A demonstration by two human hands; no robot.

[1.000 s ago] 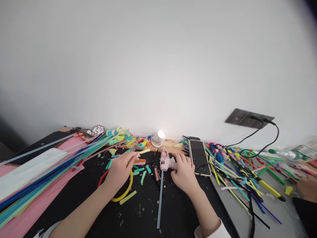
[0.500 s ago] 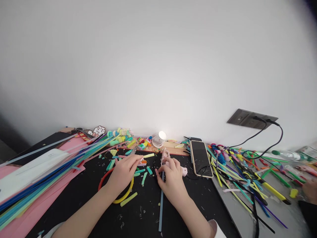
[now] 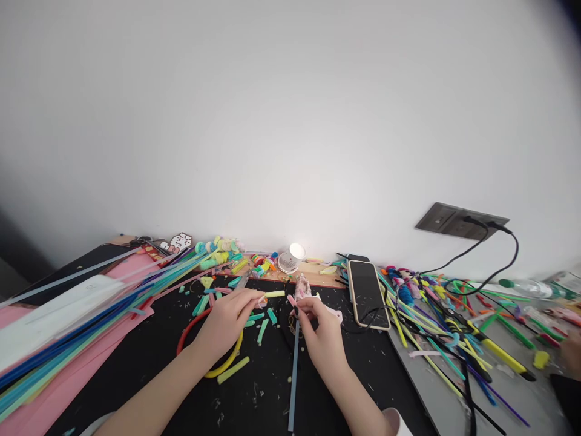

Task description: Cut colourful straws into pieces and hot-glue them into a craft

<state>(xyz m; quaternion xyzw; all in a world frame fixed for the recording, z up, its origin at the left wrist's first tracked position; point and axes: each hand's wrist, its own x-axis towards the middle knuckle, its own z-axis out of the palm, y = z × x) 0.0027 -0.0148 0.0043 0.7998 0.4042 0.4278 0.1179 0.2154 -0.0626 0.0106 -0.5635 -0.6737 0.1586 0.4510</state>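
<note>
My left hand (image 3: 229, 318) has its fingers pinched on a short yellow fuzzy stick (image 3: 275, 293), like a cut piece of pipe cleaner, pointing right. Close to its tip, my right hand (image 3: 323, 333) pinches a small pink piece (image 3: 291, 300); its kind is too small to make out. Under the right hand runs a long blue-grey stick (image 3: 294, 381). A pink-and-white object (image 3: 303, 284), partly hidden by that hand, lies just behind it. Beside my left wrist rests a red and yellow ring (image 3: 222, 366). Short green pieces (image 3: 262, 331) lie between the hands.
A phone (image 3: 370, 293) lies to the right, with black cables near it. A paper cup (image 3: 291, 258) stands by the wall. Bundled pipe cleaners (image 3: 113, 315) cover the left side. Yellow-handled pliers (image 3: 502, 355) and more pipe cleaners lie right. Another person's hand (image 3: 569, 354) shows far right.
My right hand has come up off the table area by the blue-grey stick and now pinches a small pink piece. The left hand keeps the yellow stick, nearly unmoved.
</note>
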